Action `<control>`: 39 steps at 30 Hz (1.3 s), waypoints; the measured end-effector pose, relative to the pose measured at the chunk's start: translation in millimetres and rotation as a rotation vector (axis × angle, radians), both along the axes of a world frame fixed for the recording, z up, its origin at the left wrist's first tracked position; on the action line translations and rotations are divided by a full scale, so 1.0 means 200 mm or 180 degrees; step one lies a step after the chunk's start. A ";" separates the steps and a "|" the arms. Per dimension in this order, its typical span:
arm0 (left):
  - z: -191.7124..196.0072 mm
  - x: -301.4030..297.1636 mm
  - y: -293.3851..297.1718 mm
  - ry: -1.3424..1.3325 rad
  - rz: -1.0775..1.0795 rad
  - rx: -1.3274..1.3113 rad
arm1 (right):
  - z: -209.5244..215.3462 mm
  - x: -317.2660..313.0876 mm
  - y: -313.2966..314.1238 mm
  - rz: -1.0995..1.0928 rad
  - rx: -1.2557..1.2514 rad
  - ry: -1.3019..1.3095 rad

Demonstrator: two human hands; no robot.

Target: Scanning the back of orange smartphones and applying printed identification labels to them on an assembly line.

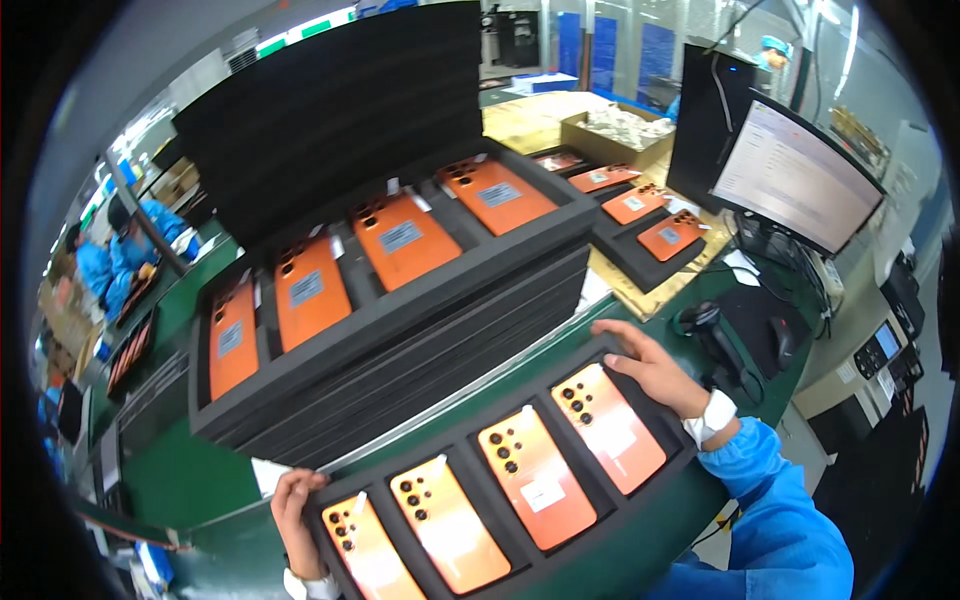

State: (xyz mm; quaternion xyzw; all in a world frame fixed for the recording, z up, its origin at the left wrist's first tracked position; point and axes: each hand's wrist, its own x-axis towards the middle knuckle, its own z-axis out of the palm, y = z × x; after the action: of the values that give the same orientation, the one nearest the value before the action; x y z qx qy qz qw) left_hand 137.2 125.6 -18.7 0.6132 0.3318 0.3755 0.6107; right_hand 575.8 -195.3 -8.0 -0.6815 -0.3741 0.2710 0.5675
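Both my hands grip a black foam tray (528, 392) at its two ends, tilted over the green bench. Several orange smartphones lie in its slots, backs up, with camera lenses at the far end; one phone (540, 480) carries a white label. My left hand (296, 512) closes round the tray's left end, its fingers curled over the corner. At the far right corner, my right hand (652, 372) clasps the rim, with the thumb on top near the rightmost phone (610, 432). The undersides of both grips are hidden by the tray.
Beyond stands a tall stack of black foam trays (440, 335); its top one holds orange phones (405, 245). A black foam panel (330, 125) rises behind. Rightward are another phone tray (660, 270), a barcode scanner (712, 335), mouse (783, 342) and monitor (800, 178). Co-workers in blue (105, 262) sit far left.
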 end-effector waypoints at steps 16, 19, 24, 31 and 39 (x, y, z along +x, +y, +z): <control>0.08 0.01 0.26 0.1755 0.0294 0.2224 | 0.16 0.07 0.47 0.0813 -0.1078 -0.2394; 0.15 0.11 0.32 0.2008 -0.0577 0.1139 | 0.13 0.13 0.57 0.0710 -0.1117 -0.2499; 0.24 0.25 0.30 0.2000 -0.0664 0.1755 | 0.07 0.23 0.68 0.0476 -0.1173 -0.2550; 0.19 0.39 0.37 0.1924 -0.0565 0.1622 | 0.02 0.38 0.79 0.0329 -0.1149 -0.2597; 0.20 0.46 0.37 0.2036 -0.0434 0.1850 | -0.01 0.42 0.87 0.0030 -0.0733 -0.2755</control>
State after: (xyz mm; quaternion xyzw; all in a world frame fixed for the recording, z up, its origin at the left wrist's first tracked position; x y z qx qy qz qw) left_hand 228.8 200.2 21.6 0.8655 0.3435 0.2033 0.3026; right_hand 659.6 -21.8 -11.0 -0.7893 -0.5476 0.0034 0.2779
